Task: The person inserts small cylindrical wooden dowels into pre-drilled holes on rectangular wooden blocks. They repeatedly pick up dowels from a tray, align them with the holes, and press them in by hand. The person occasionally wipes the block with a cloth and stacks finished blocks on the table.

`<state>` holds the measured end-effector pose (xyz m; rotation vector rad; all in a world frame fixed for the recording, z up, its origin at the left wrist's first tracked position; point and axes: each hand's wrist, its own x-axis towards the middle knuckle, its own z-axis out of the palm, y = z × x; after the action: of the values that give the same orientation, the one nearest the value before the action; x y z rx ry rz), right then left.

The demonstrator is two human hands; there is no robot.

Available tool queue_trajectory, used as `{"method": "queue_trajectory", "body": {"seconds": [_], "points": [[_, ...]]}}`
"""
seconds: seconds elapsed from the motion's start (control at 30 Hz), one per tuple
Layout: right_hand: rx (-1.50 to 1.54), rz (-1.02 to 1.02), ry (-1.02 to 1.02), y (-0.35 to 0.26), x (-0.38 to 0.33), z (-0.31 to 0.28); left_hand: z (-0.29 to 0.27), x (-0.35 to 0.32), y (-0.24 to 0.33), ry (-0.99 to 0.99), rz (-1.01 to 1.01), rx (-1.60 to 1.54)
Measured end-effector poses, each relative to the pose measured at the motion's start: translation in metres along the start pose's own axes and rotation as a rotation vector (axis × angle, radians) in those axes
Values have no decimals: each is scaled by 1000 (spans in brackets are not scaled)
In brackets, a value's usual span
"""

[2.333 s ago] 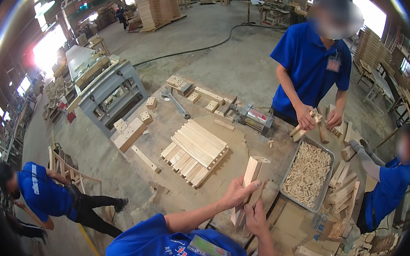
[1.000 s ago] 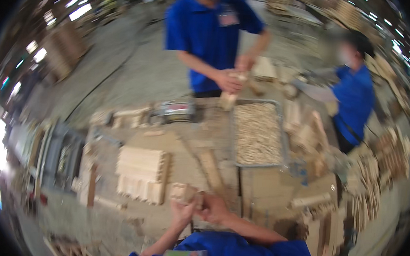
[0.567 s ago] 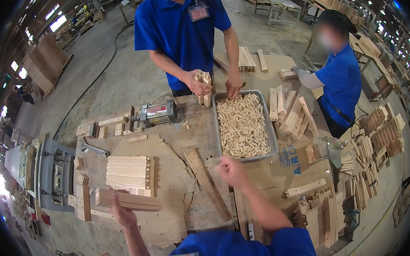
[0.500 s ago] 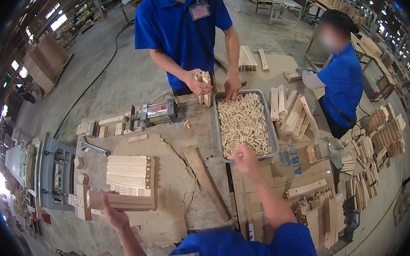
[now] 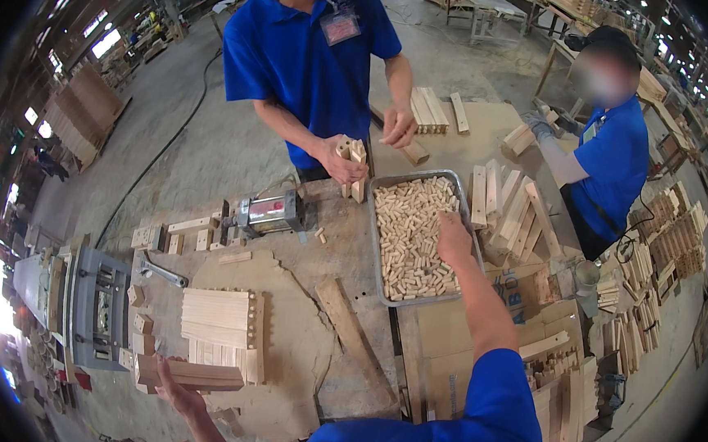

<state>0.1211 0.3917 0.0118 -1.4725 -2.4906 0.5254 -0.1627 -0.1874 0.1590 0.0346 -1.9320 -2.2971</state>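
Head camera faces down over the surface [image 5: 361, 242]

The one view, a wide fisheye, looks from the person's head, forward and steeply down. The shirt [image 5: 437, 440] sits nearest, along the lower edge; the left grip [image 5: 180, 390] and right grip [image 5: 454, 243] come next, at arm's reach. Farther out, the floor [image 5: 154, 125] recedes toward the top.

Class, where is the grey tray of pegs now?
In the head view, the tray sits just right of centre; the person's right hand is at its pegs, and wooden sticks lie beyond its right edge.
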Motion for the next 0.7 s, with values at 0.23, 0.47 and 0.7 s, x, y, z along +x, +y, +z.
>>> {"method": "queue_trajectory", "body": {"seconds": [0.23,0.47,0.7], "points": [[-243,-116,-175,-14,17,6,5,-17,-16,-124,-93,65],[-22,-37,106,20,-7,19,43,-49,-40,-361,-115,56],[1395,501,210,32,-41,20,24,-18,-26,-203,-68,95]]}}
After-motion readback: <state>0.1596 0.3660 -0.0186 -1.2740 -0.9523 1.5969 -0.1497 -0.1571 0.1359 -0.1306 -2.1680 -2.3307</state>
